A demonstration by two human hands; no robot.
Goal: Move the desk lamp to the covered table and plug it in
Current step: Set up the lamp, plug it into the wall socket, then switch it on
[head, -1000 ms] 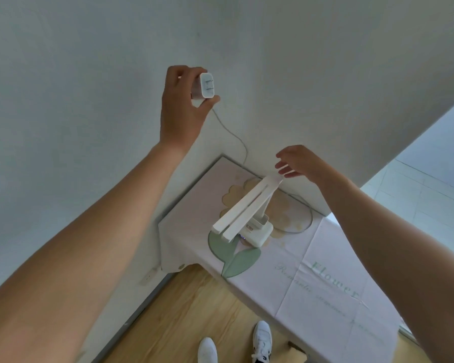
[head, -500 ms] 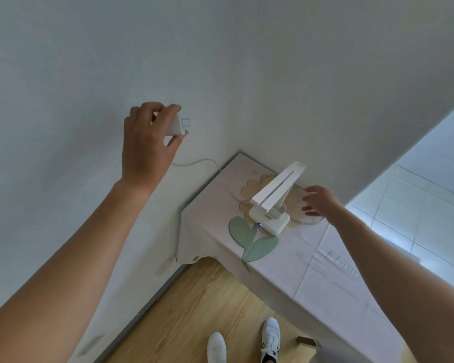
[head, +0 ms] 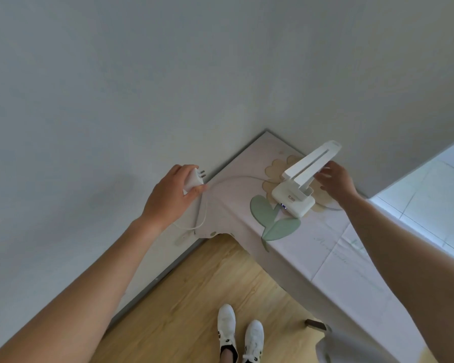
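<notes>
A white desk lamp [head: 296, 201] stood right of centre in the frame on the cloth-covered surface [head: 333, 260], its squared base planted on a printed beige flower and its folded arm slanting up toward the upper right; a small blue light showed on the front of the base. The lamp's white plug [head: 194, 179] was off the surface, left of centre, held in front of the wall just beside the surface's far left corner, its metal prongs bare and pointing right. The left-hand grip [head: 172, 199] was closed around the plug, fingers curled over its top and the thumb pressed beneath it. A thin white cable [head: 205, 216] dropped from the plug in a loop below that hand and ran across the corner of the surface toward the lamp. The right-hand grip [head: 337, 183] was loose and held nothing, fingers relaxed and slightly spread just behind the lamp's arm; whether the fingertips touched the arm could not be told. The pale pink cloth [head: 236, 213] carried green leaves and faint script lettering and hung over the near edge. A small white wall plate [head: 181, 238] sat low on the pale grey wall [head: 142, 87], beneath the cable loop. A wooden floor [head: 194, 297] filled the lower centre, where a pair of white shoes [head: 227, 326] pointed forward, and a pale tiled floor [head: 430, 195] showed at the right edge.
</notes>
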